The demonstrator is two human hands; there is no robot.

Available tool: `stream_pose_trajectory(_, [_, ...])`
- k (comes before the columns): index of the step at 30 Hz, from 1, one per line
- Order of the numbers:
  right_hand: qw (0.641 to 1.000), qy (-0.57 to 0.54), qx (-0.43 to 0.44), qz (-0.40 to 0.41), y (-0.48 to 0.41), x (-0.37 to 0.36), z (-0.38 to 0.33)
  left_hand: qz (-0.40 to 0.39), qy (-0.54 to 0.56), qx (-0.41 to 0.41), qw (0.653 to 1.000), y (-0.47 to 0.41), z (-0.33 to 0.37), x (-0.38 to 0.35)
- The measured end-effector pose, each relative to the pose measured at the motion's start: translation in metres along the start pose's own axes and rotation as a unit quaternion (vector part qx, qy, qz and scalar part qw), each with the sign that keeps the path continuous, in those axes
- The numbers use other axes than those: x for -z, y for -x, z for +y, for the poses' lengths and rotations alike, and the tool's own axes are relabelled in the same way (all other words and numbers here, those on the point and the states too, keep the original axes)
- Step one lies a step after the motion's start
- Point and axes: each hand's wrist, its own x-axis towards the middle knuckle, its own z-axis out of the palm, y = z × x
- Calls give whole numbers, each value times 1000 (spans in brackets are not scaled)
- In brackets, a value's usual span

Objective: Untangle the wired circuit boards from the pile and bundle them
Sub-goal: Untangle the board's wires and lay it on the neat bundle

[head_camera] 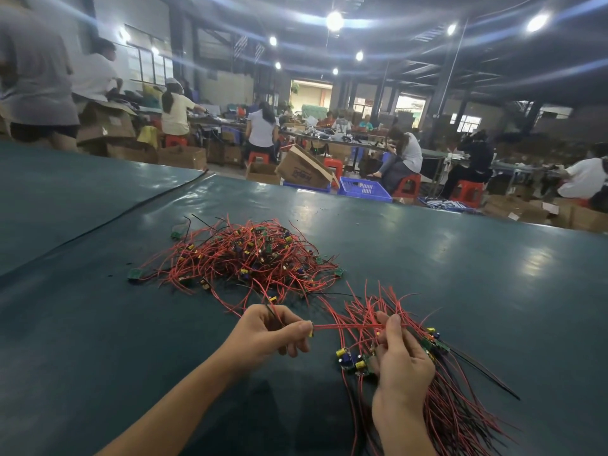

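Nearest the camera, two bare forearms reach in from the near edge over a dark teal, glossy surface (460, 258). The right hand (403, 355) is curled round a bundle of red and black wires with small green circuit boards (460, 419). The long wire tails fan out to the near right of the wrist, and shorter red ends stick up on the far side of the fingers. A few boards with yellow and blue components (348, 358) hang just left of this hand, and more show at its right.

The left hand (273, 330) pinches a single red wire (342, 326) between thumb and forefinger, with the other fingers curled under. The wire runs straight to the right, as far as the right hand's fingertips. A further red and a black strand lead from the left hand away toward the heap beyond.

Farther off and a little left of centre lies the tangled pile of red-wired circuit boards (250, 255), spread low on the surface. Stray green boards (135, 274) sit at its left fringe.

Beyond the far edge of the surface stand a blue plastic crate (363, 189), a tilted brown cardboard box (306, 169) and red plastic stools (408, 185). People sit working at long benches there.
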Motion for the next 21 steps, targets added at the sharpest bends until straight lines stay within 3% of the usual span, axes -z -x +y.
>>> stream_pose_trajectory(6, [998,25,46,-37,9,-4,3,105,136,28,985,-3,-1,-1])
stream_pose_trajectory(14, [996,21,50,-66,17,-7,-2,148,143,20,978,-3,1,-3])
stream_pose_trajectory(21, [986,50,61,-148,22,-9,1,183,295,85,934,-9,0,2])
